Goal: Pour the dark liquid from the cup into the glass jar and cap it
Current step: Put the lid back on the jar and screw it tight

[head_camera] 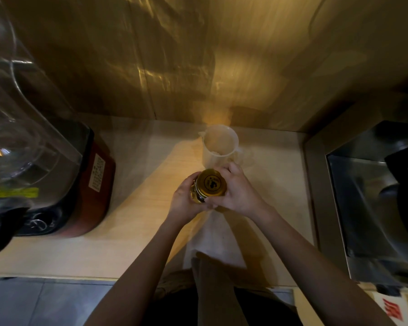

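The scene was dim and amber-tinted, with warm glare streaking the wall panel (165,74). Wide-angle distortion bent the edges, and the blender (33,147) at left was blurred.

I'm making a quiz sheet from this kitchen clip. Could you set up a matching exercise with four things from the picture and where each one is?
Things:
1. gold lid
2. white cup
3. blender
4. sink

Places:
A. set into the counter at the right edge
B. on the counter at the far left
C. between the two hands, on top of the jar
D. standing on the counter just beyond the hands, near the wall

Pairs: 1-C, 2-D, 3-B, 4-A
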A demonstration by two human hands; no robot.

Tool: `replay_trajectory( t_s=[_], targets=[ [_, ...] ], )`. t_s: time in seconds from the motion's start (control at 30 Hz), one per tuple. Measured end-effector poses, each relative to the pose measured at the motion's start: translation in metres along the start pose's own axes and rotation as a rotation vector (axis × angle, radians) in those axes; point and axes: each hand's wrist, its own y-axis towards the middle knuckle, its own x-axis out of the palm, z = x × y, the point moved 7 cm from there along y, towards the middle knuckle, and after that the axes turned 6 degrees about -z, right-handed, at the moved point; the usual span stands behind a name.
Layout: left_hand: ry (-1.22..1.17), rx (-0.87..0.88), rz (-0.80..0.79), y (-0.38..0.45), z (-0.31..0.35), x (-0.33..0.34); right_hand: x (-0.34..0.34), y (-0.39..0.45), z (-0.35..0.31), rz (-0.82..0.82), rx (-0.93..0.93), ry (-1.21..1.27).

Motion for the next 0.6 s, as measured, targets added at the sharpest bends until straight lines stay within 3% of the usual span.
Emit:
replay_trajectory(
  t_s=[0.2,0.33,0.47,0.6],
  targets=[
    [0.006,0.022,-0.064,0.001,0.009,-0.003,0.008,-0.005,0.008,0.072,0.084,0.105],
    [0.175,-0.05,-0.143,0.005,0.008,-0.004,0.016,-0.008,0.015,0.087,0.184,0.207],
    [0.239,-0.186,-0.353,0.002,0.026,-0.012,0.002,-0.016,0.025,0.171,0.305,0.455],
    [0.122,-0.167,-0.375,0.006,0.082,-0.054,-0.053,-0.033,0.011,0.314,0.332,0.79]
  ],
)
